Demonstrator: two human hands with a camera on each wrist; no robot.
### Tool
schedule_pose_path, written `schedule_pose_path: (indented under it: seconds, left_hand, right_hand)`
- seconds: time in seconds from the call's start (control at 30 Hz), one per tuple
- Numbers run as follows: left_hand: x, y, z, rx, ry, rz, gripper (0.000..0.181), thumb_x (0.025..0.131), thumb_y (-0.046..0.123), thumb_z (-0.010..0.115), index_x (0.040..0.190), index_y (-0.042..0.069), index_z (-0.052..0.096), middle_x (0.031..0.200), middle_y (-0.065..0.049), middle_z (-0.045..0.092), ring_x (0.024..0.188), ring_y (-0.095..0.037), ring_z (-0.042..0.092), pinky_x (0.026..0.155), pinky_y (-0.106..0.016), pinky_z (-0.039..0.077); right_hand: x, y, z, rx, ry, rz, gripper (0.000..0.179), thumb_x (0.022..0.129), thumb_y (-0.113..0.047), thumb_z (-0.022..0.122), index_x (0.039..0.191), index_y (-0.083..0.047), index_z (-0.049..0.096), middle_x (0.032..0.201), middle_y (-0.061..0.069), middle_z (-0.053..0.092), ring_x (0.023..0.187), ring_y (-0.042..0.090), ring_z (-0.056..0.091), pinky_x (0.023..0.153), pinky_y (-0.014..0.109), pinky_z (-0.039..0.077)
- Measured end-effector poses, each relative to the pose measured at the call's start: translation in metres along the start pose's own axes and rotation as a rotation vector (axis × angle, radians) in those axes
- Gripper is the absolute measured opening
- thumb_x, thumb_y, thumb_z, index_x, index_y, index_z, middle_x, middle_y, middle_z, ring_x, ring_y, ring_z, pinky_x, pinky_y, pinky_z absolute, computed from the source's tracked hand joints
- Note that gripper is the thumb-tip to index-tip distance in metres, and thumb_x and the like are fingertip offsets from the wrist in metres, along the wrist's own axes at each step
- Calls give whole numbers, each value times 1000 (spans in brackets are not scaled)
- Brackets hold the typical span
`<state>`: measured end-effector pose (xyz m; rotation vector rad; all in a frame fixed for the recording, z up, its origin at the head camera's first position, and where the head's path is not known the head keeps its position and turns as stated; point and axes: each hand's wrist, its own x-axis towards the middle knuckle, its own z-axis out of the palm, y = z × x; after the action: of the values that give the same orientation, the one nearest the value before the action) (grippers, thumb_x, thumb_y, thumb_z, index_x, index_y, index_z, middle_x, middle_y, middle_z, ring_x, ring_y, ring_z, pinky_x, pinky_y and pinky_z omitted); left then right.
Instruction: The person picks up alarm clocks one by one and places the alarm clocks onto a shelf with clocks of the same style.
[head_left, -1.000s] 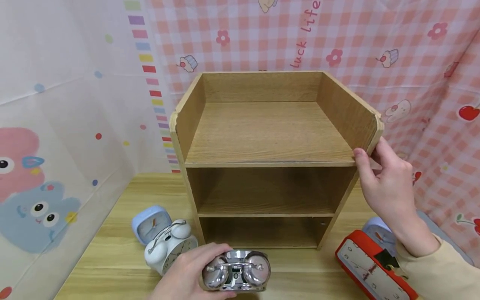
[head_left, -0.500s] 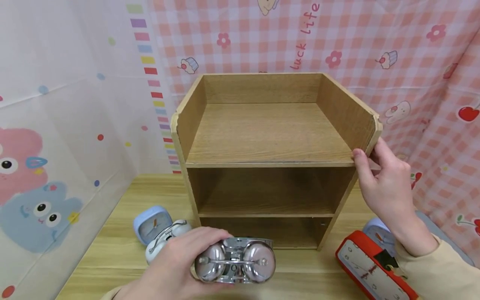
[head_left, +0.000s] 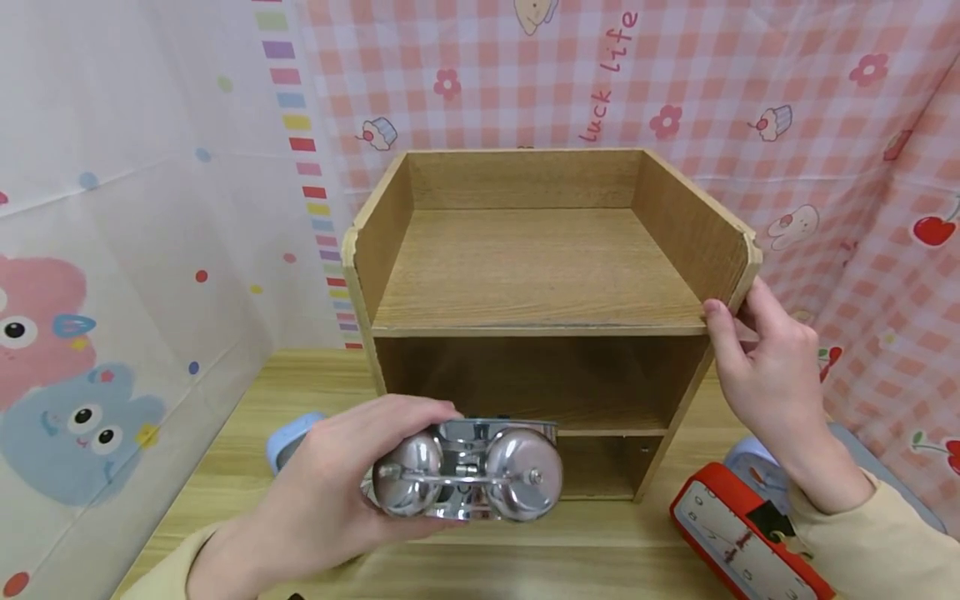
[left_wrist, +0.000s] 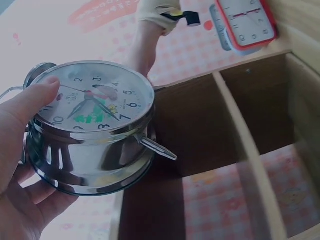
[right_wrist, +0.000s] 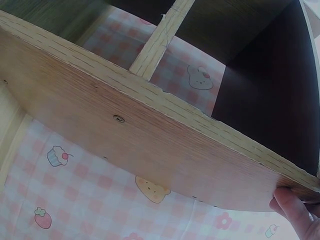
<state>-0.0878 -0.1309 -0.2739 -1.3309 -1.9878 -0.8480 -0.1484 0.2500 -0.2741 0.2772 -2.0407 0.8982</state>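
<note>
My left hand (head_left: 322,483) holds a silver twin-bell alarm clock (head_left: 468,479) in front of the wooden shelf unit's (head_left: 540,267) lower openings. Seen from above, its two bells point toward me. In the left wrist view the clock's round dial (left_wrist: 95,97) shows, with the thumb over its rim and the fingers beneath the case. At the unit's right side panel, my right hand (head_left: 776,367) grips the front edge, thumb on the inner side and fingers outside. The right wrist view catches only fingertips (right_wrist: 295,212) at that panel.
A red rectangular clock (head_left: 738,533) leans by the right sleeve, a light-blue clock (head_left: 756,467) behind it. Another light-blue clock (head_left: 292,437) stands left of the unit, partly covered by my left hand. Patterned cloth (head_left: 525,75) hangs behind the wood-grain table (head_left: 247,425).
My left hand has raised the alarm clock from low at the front up toward the unit, now covering the white clock at left. The right hand keeps its place on the panel.
</note>
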Motion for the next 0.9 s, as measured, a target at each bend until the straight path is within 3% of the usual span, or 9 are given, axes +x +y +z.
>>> schedule_pose_path:
  seconds: [0.23, 0.43, 0.63, 0.9]
  left_hand:
    - [17, -6, -15, 19, 47, -10, 72, 67, 22, 101, 126, 1, 66, 114, -8, 76, 100, -16, 73, 101, -14, 54]
    - [30, -13, -30, 61, 103, -5, 66, 75, 29, 97, 126, 0, 67, 112, -8, 77, 96, -14, 71, 97, -11, 52]
    - [45, -21, -45, 139, 121, -18, 75, 74, 38, 97, 131, 0, 66, 120, -8, 77, 105, -15, 72, 101, -12, 53]
    - [71, -32, -61, 167, 120, -92, 86, 63, 21, 103, 136, 0, 63, 128, -12, 75, 115, -18, 72, 106, -15, 53]
  right_hand:
    - [0, -1, 0, 6, 1, -3, 24, 102, -7, 64, 122, 5, 67, 103, 21, 75, 99, -35, 53, 77, -7, 43]
    - [0, -1, -1, 17, -3, -7, 25, 102, -6, 64, 123, 7, 66, 105, 29, 75, 99, -36, 52, 77, -7, 43]
    - [0, 0, -1, 5, 3, -8, 27, 102, -7, 65, 126, 5, 67, 107, 30, 74, 98, -36, 52, 77, -7, 44]
    - [-1, -1, 0, 11, 5, -17, 23, 101, -4, 64, 120, 8, 66, 101, 28, 75, 97, -36, 53, 77, -8, 42]
